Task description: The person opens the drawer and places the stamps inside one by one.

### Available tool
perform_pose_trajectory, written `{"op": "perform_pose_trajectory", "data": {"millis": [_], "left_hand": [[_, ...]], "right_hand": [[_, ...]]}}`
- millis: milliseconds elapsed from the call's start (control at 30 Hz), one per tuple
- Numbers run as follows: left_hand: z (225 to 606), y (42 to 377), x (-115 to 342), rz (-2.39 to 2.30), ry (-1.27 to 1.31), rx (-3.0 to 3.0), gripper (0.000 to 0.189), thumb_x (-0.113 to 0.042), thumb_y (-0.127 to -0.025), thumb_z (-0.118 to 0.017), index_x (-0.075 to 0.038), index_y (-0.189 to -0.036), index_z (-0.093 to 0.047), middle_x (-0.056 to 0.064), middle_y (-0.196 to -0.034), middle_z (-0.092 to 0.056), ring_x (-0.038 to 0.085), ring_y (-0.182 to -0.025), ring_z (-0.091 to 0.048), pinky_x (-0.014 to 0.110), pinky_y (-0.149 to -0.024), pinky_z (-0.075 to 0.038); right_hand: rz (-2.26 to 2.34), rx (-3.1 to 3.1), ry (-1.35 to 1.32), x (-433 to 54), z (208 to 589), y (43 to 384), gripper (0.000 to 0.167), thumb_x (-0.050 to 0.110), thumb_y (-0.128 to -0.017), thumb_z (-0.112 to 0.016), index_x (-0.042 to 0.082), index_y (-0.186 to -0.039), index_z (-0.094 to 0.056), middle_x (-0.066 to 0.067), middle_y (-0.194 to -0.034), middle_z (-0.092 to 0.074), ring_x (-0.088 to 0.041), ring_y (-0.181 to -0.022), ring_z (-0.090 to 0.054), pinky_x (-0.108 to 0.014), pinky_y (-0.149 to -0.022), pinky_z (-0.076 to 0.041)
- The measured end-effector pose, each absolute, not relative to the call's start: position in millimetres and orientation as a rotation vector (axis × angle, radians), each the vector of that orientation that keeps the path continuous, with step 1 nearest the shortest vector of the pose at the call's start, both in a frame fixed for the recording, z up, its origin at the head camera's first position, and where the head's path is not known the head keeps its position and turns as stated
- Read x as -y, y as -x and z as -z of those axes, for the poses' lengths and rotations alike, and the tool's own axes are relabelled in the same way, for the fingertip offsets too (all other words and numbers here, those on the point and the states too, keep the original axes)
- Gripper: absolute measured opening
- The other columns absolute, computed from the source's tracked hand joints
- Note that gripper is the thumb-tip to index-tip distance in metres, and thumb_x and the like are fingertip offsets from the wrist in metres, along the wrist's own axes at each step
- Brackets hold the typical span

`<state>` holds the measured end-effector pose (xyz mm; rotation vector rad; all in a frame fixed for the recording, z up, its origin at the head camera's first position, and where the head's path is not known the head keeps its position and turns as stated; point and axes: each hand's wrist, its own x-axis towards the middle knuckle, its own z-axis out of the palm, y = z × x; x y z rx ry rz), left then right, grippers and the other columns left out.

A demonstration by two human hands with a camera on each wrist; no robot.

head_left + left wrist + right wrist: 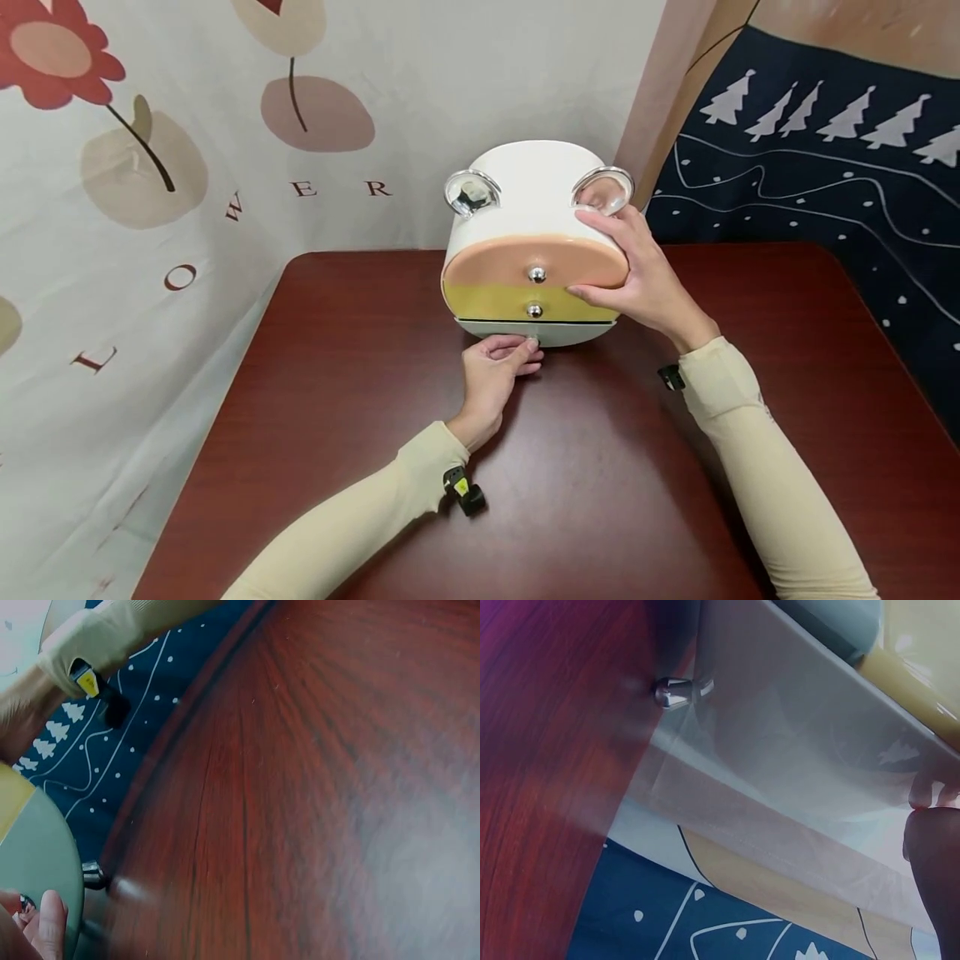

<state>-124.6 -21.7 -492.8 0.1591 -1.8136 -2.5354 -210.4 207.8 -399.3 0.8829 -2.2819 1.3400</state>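
A white drawer box (538, 179) with two shiny silver ears (471, 193) stands on the table. Its front stacks an orange drawer (480, 265), a yellow drawer (487, 298) and a grey-green drawer (577, 335), with silver knobs. A thin dark gap shows along the top of the lowest drawer, which stands slightly out. My left hand (487, 379) pinches the lowest drawer's knob (27, 903) between thumb and fingers, mostly covering it. My right hand (656, 283) grips the box's right side, thumb over the yellow drawer's front and index finger up by the right ear.
The dark red wooden table (360, 400) stretches around the box. Behind it hangs a white cloth (420, 100) printed with flowers and letters. A navy cloth (810, 183) with white trees hangs at the right. A short silver foot (676, 692) holds the box up.
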Motion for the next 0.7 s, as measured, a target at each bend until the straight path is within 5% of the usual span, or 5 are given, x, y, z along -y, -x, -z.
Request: {"op": "perform_pose_trajectory", "data": {"millis": [200,333,500,600,700], "left_hand": [[498.4,130.2,21.5,2.517,-0.115,1.843,0.012,0.008,-0.097,-0.078,0.015,-0.104,-0.072,0.027,-0.095,-0.078,0.045,-0.090,-0.079,0.041,-0.079,-0.065],[498.2,129.5,28.2,2.349,0.037,2.077,0.017,0.001,-0.098,-0.079,0.010,-0.110,-0.072,0.020,-0.100,-0.079,0.032,-0.091,-0.079,0.036,-0.079,-0.064],[473.4,107.2,54.2,1.482,0.634,2.527,0.041,-0.027,-0.097,-0.084,-0.004,-0.128,-0.073,0.008,-0.122,-0.077,0.020,-0.112,-0.073,0.039,-0.093,-0.059],[445.8,89.4,70.6,0.883,0.949,2.509,0.064,-0.049,-0.093,-0.082,-0.010,-0.143,-0.068,0.008,-0.143,-0.067,0.029,-0.133,-0.062,0.050,-0.103,-0.052],[416.4,77.8,84.6,0.443,1.103,2.441,0.083,-0.071,-0.091,-0.072,-0.020,-0.156,-0.060,0.012,-0.165,-0.049,0.038,-0.153,-0.043,0.062,-0.114,-0.041]], "right_hand": [[-1.348,2.287,-0.883,-212.6,403.8,207.5,0.091,0.007,-0.074,-0.101,0.014,-0.155,-0.061,-0.015,-0.148,-0.053,-0.021,-0.129,-0.046,-0.046,-0.098,-0.043],[-1.281,2.281,-0.910,-219.4,406.2,208.3,0.091,0.008,-0.075,-0.100,0.014,-0.156,-0.059,-0.016,-0.149,-0.053,-0.023,-0.130,-0.047,-0.048,-0.100,-0.040],[-1.060,2.314,-0.956,-232.1,409.0,194.8,0.096,0.008,-0.081,-0.094,0.011,-0.164,-0.047,-0.017,-0.164,-0.045,-0.033,-0.147,-0.041,-0.058,-0.113,-0.033],[-0.841,2.326,-0.977,-241.9,409.7,173.3,0.093,0.008,-0.087,-0.088,0.008,-0.168,-0.040,-0.016,-0.171,-0.039,-0.037,-0.152,-0.041,-0.061,-0.108,-0.040],[-0.629,2.267,-1.079,-248.3,412.4,147.4,0.074,0.017,-0.099,-0.074,0.003,-0.165,-0.044,-0.019,-0.172,-0.038,-0.042,-0.152,-0.043,-0.063,-0.100,-0.044]]}}
